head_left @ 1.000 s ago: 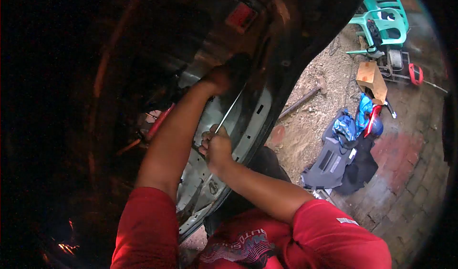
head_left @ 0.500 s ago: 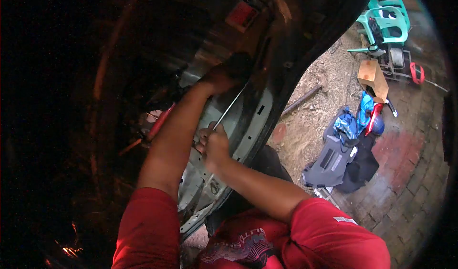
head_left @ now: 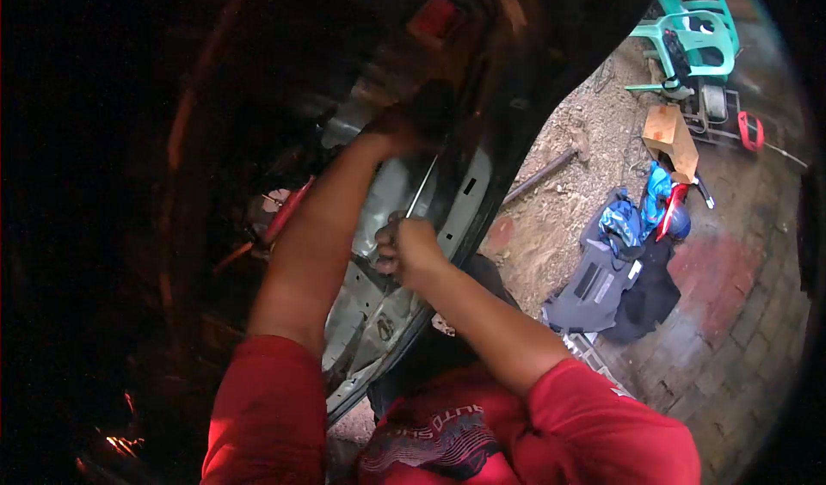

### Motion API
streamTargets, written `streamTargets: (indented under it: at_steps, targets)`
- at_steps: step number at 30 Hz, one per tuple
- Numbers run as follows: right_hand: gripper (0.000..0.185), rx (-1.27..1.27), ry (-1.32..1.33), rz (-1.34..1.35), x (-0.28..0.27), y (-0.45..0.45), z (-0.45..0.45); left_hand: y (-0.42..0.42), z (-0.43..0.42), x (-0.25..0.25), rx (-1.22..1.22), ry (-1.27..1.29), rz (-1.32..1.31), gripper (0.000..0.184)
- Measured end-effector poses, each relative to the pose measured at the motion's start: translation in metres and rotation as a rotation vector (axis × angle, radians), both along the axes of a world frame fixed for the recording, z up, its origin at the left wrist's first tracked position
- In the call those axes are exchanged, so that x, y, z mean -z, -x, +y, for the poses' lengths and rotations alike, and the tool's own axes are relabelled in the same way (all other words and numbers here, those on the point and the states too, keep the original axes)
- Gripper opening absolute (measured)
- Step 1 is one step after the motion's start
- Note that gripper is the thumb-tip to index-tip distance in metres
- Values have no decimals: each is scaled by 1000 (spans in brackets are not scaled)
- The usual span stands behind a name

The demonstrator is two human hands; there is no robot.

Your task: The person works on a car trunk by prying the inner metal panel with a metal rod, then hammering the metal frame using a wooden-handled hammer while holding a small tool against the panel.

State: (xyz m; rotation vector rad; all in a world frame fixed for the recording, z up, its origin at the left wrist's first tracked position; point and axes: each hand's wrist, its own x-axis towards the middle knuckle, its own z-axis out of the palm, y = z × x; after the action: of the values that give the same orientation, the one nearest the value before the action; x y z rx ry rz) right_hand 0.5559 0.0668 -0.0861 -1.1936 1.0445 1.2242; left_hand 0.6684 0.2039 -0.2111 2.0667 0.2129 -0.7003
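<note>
My right hand [head_left: 409, 248] is closed around a thin metal rod [head_left: 422, 188], which slants up and away from the fist. The rod's upper end runs into shadow near my left hand [head_left: 404, 131]. My left arm reaches deep into the dark car body, and the fingers of that hand are hidden in the gloom. Below both hands lies a pale grey metal body panel [head_left: 465, 194] with slots and holes along its edge. Left of my left forearm, a red object [head_left: 289, 213] rests in the dark; its kind is unclear.
Outside the car, a metal pipe [head_left: 542, 175] lies on gravelly ground. Grey trim panels [head_left: 589, 291], a blue bag [head_left: 621, 225] and a brown box [head_left: 673, 141] sit on the paving. Green plastic chairs [head_left: 723, 29] stand farther off. A dark body edge [head_left: 551, 98] curves overhead.
My right hand has shifted right and slightly upward along with the rod, and less of the rod shows above the fist. The left arm stays nearly in place.
</note>
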Motion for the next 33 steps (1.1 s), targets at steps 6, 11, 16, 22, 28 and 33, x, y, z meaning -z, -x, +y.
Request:
streamTargets:
  at_steps: [6, 11, 16, 22, 28, 33]
  targets:
    - [17, 48, -69, -4, 2, 3, 14, 4, -4, -5, -61, -75, -162, 84]
    - [16, 189, -237, 12, -36, -24, 23, -4, 4, -24, 87, -81, 108, 77]
    - [17, 316, -282, -84, 18, -15, 79, -8, 29, -85, 221, 96, 31, 66]
    - [30, 437, -193, -193, 57, 0, 124, -5, 38, -82, 331, 67, 133, 70]
    - [73, 408, -664, -144, 123, 16, 138, -10, 43, -76, 480, -174, 28, 66]
    - [54, 407, -566, -214, 136, 5, 132, -9, 43, -43, 342, -125, 9, 65]
